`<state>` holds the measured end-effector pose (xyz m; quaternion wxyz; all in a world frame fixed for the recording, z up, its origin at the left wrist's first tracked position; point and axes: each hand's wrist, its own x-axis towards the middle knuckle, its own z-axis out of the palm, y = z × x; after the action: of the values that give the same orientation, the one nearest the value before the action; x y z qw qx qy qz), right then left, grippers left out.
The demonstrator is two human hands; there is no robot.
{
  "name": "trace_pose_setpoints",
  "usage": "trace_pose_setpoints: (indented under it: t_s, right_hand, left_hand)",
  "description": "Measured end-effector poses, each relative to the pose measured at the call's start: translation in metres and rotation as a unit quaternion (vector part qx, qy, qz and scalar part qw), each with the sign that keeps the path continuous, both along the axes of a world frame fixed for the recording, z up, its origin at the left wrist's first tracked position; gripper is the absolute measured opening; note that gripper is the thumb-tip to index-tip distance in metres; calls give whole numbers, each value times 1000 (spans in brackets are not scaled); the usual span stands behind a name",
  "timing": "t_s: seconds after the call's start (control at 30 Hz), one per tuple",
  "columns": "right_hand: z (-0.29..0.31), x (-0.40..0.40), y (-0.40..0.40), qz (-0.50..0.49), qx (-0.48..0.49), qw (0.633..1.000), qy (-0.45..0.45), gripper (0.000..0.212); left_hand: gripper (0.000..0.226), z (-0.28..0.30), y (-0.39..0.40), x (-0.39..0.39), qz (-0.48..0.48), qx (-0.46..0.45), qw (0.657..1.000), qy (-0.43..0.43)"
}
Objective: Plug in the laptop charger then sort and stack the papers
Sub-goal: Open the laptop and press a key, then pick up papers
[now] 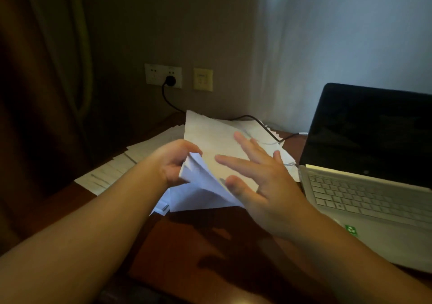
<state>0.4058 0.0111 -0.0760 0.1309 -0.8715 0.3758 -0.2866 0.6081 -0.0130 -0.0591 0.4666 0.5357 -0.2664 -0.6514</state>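
My left hand (174, 161) grips a bundle of white papers (210, 144) by its near left corner, lifted and tilted above the desk. My right hand (259, 177) lies against the bundle's right side, fingers spread, thumb on the lower edge. More sheets (112, 173) lie scattered on the desk to the left and behind. A black charger plug (170, 80) sits in the wall socket (163, 75). Its cable (252, 118) runs along the desk's back to the open laptop (364, 182) on the right.
The dark wooden desk (210, 245) reaches the wall at the back. A second wall plate (203, 79) is right of the socket. A brown curtain (42, 70) hangs at the left, a pale sheer one (327, 46) at the right.
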Motion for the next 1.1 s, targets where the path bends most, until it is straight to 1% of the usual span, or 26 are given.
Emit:
trace_pose_setpoints:
  t_s: [0.07, 0.13, 0.23, 0.27, 0.33, 0.37, 0.4, 0.43, 0.5, 0.53, 0.6, 0.63, 0.7, 0.77, 0.8, 0.83, 0.87, 0.93, 0.97, 1.0, 1.1]
  right_hand:
    - [4, -8, 4, -13, 39, 999, -31, 40]
    - [7, -16, 4, -40, 81, 995, -47, 45]
    - [2, -24, -4, -100, 127, 985, -58, 69]
    - [0, -24, -6, -117, 147, 979, -80, 78]
    - [-5, -23, -13, -157, 183, 954, -175, 95]
    - [-6, -23, -15, -183, 206, 933, -233, 98]
    - [-8, -23, -17, -199, 239, 904, -293, 96]
    - [-7, -23, -19, -201, 288, 867, -353, 87]
    - [-3, -23, -20, -163, 406, 780, -447, 59]
    - [-1, -22, -18, -143, 436, 758, -463, 46]
    - [6, -21, -11, -103, 460, 748, -467, 24]
    - [9, -21, -8, -81, 466, 745, -470, 19]
    - [14, -20, -4, -57, 476, 741, -470, 23]
    - [15, -21, -4, -62, 487, 717, -494, 27]
    - [15, -21, -5, -69, 491, 704, -509, 25]
    - [16, -20, -5, -78, 488, 698, -519, 24]
    - [17, -21, -5, -85, 470, 706, -523, 24]
    - [22, -24, -7, -105, 394, 747, -525, 25]
    - [27, -25, -7, -111, 356, 763, -528, 24]
    - [32, -27, -7, -107, 329, 771, -535, 23]
    - [46, -30, -3, -79, 280, 782, -552, 26]
  left_hand:
    - [27, 3, 9, 1, 7, 3, 1000, -14]
    - [40, 4, 17, 3, 6, -8, 1000, -29]
    - [41, 11, 31, 6, -16, -40, 999, -32]
    - [41, 14, 36, 6, -28, -57, 998, -29]
    - [39, 22, 47, 4, -62, -108, 992, -12]
    - [39, 25, 53, 3, -75, -135, 988, -1]
    - [42, 27, 58, 3, -88, -162, 983, 10]
    - [45, 27, 60, 4, -93, -189, 977, 12]
    - [52, 25, 59, 6, -75, -240, 968, -4]
    - [51, 26, 62, 6, -57, -258, 964, -12]
    - [48, 26, 64, 7, -45, -277, 960, -15]
    - [47, 27, 65, 8, -53, -283, 958, -15]
    - [47, 28, 68, 10, -66, -291, 955, -5]
    - [41, 27, 70, 12, -81, -297, 951, 1]
    - [41, 25, 70, 14, -89, -296, 951, -12]
    - [41, 23, 68, 16, -88, -290, 952, -37]
    - [37, 21, 67, 17, -75, -285, 953, -73]
    - [24, 19, 64, 18, -35, -283, 949, -134]
    - [21, 19, 63, 17, -21, -282, 948, -148]
    - [20, 20, 62, 17, -10, -283, 946, -160]
    - [22, 19, 58, 13, 34, -286, 939, -186]
